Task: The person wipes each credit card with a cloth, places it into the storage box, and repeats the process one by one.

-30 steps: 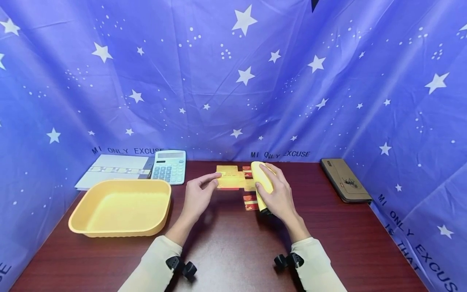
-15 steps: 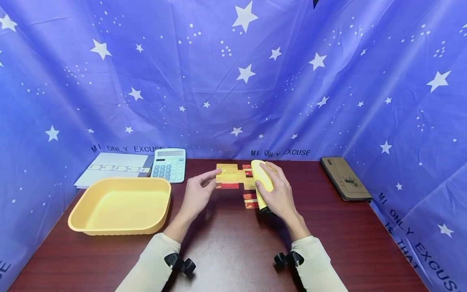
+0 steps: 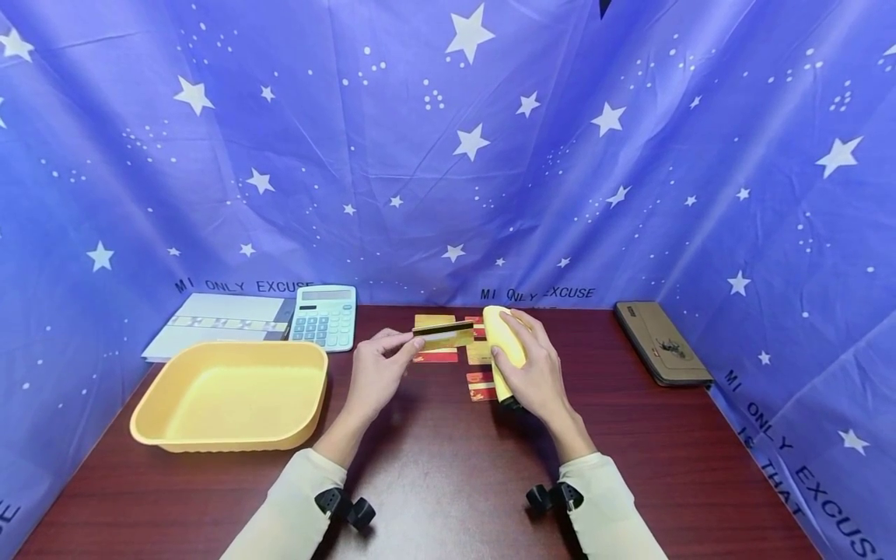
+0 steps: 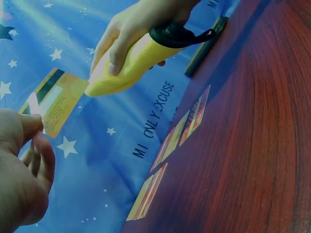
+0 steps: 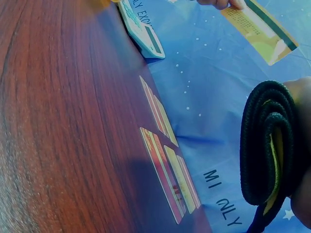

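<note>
Between thumb and fingers, my left hand [image 3: 378,369] pinches a gold bank card [image 3: 448,336] by its left end. Its back shows, with a dark magnetic stripe and a pale strip, also in the left wrist view. My right hand [image 3: 537,369] grips a folded yellow cloth [image 3: 500,338] with black edging and a loop. The cloth's tip is right at the card's free end in the left wrist view [image 4: 126,70]. Below and around, several red and gold cards [image 3: 481,387] lie flat on the table, partly covered in the head view by the held card and the cloth.
A yellow plastic basin [image 3: 231,447] stands at the left. Behind it are a light blue calculator [image 3: 325,319] and a white folder-like item [image 3: 220,323]. A brown wallet [image 3: 663,346] lies at the right. A blue starry curtain [image 3: 406,155] hangs behind the dark red table [image 3: 448,482].
My left hand has turned the bank card over, from its gold front to its striped back. The right hand stays with the cloth in nearly the same place.
</note>
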{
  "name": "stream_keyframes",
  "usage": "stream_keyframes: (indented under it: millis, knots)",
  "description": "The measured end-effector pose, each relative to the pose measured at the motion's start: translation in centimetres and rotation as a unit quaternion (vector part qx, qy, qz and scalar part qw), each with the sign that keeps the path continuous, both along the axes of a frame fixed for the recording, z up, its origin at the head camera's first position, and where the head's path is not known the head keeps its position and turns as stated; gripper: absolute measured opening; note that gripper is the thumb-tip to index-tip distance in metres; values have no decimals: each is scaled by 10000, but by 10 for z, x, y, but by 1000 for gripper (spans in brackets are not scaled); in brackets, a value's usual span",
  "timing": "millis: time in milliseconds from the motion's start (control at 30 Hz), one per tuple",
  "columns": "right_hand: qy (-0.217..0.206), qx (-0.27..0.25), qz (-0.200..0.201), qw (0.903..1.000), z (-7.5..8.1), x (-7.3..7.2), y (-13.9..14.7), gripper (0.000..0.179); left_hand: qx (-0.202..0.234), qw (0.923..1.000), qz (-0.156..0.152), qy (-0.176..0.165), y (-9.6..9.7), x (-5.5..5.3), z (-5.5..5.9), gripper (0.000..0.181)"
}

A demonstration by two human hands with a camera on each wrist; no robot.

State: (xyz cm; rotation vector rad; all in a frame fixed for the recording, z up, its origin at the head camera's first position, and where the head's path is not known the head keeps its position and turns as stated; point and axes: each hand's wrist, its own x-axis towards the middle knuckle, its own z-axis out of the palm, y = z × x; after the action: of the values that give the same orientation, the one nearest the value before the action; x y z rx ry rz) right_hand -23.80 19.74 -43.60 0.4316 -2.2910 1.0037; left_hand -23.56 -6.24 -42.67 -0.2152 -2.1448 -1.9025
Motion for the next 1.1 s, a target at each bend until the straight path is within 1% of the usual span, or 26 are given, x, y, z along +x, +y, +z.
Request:
stream_keyframes:
  millis: [33, 133, 200, 233, 333, 433, 467, 633, 767, 1100]
  knots:
    - [-9, 1, 8, 10000, 0, 0, 0, 58, -104, 9999, 53, 59, 0, 0, 1, 19]
    - [-20, 5, 11, 10000, 1, 0, -1, 58, -228, 9996, 132, 122, -2, 0, 1, 20]
    - [-7, -11, 4, 10000, 0, 1, -1, 58, -268, 9995, 173, 91, -2, -1, 1, 21]
    - [3, -23, 3, 10000, 0, 1, -1, 58, -218, 9996, 177, 18, -2, -1, 1, 23]
    - [17, -28, 29, 10000, 0, 1, -1, 58, 98, 9994, 165, -295, -3, 1, 2, 26]
    - [14, -13, 50, 10000, -1, 1, -2, 59, 635, 9963, -19, -578, -3, 1, 1, 28]
    - [19, -4, 57, 10000, -1, 1, -3, 59, 767, 9952, -78, -605, -3, 0, 0, 28]
    - [86, 12, 60, 9999, -1, 0, -3, 59, 1104, 9920, -336, -508, -2, -3, -1, 38]
    - [119, 9, 98, 9999, 0, 2, -4, 59, 1173, 9913, -388, -454, -2, -3, -1, 41]
    - [240, 14, 274, 9993, 4, 5, -12, 60, 1080, 9925, -425, -388, -2, -5, -5, 36]
